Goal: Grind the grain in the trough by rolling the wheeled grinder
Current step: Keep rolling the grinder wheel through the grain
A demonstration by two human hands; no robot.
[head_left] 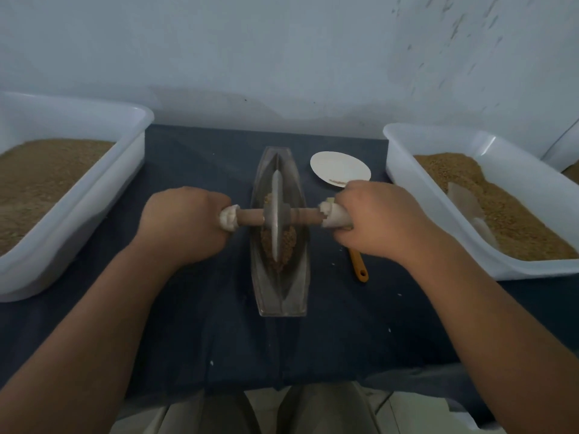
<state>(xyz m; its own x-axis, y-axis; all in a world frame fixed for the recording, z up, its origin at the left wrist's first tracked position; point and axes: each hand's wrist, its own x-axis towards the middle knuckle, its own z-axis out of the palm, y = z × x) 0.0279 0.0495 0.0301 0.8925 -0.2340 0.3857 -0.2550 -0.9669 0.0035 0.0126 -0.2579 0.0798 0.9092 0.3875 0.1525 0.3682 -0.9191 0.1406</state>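
Observation:
A boat-shaped metal trough (297, 274) lies lengthwise in the middle of a dark blue cloth. Brown grain (285, 245) is heaped in its groove. The wheeled grinder (277, 214) stands upright in the groove, its thin metal disc on the grain and its wooden axle lying crosswise. My left hand (181, 223) grips the axle's cloth-wrapped left end. My right hand (379, 220) grips the cloth-wrapped right end. Both sets of fingers curl around the handles.
A white tub (131, 158) of grain stands at the left, and a second white tub (407, 164) of grain with a scoop in it at the right. A white plate (340, 167) and an orange handle (360, 267) lie right of the trough. A wall rises behind.

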